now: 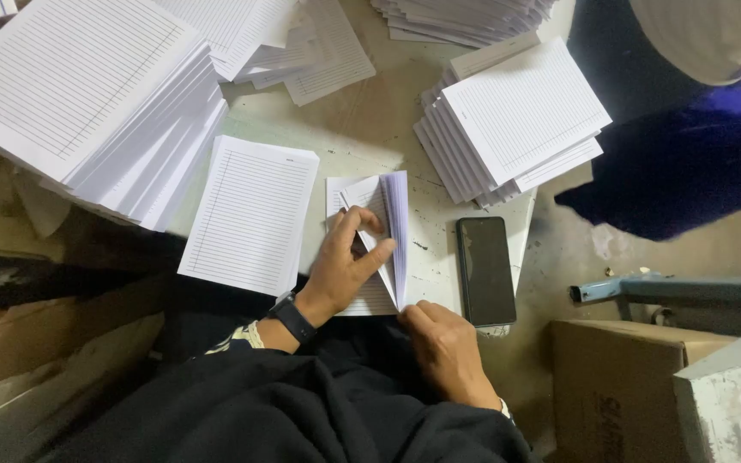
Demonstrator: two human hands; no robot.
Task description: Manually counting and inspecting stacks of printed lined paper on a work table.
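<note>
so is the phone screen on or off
Off: the phone lies face up on the table, its screen uniformly dark, beside the right hand.

A dark phone screen (484, 270) lies at centre; a brown cardboard box (611, 386) stands lower right.

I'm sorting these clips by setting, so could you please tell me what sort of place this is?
Probably a small print or bindery workshop: stacks of lined sheets cover a worn table, cardboard boxes stand alongside, and both hands fan a lined pad.
</note>
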